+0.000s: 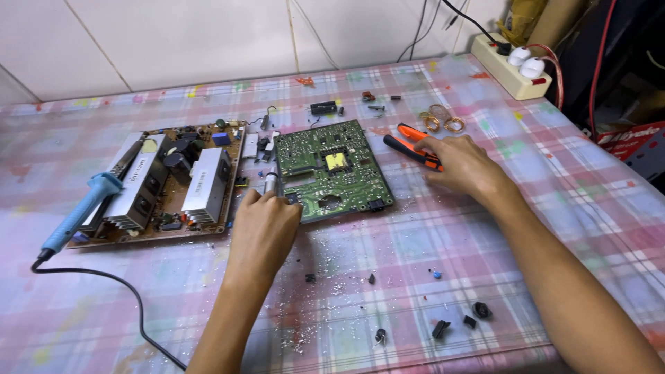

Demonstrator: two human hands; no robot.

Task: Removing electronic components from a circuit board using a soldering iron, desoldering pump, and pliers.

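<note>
On the counter [415, 249], my left hand [263, 232] is clenched around a small metal-tipped tool [271, 181] at the left edge of the green board [332, 170]. My right hand [460, 165] grasps the orange pliers [414, 147] just right of that board. The brown board [173, 183] lies to the left with the blue soldering iron [80, 211] resting across it.

Left hand [263, 225] at frame centre, closed around a small metal-tipped tool [271, 181], tip at the left edge of the green circuit board [336, 172]. Right hand [463, 165] right of centre, fingers on the orange-and-black pliers [413, 147] just beside that board. Brown board with heatsinks [166, 181] at left, blue soldering iron [77, 213] lying across its edge. Copper coils [442, 120] above the pliers. Power strip [511, 68] upper right. Black component bits [457, 320] scattered along the bottom on the plaid tablecloth [415, 249].
</note>
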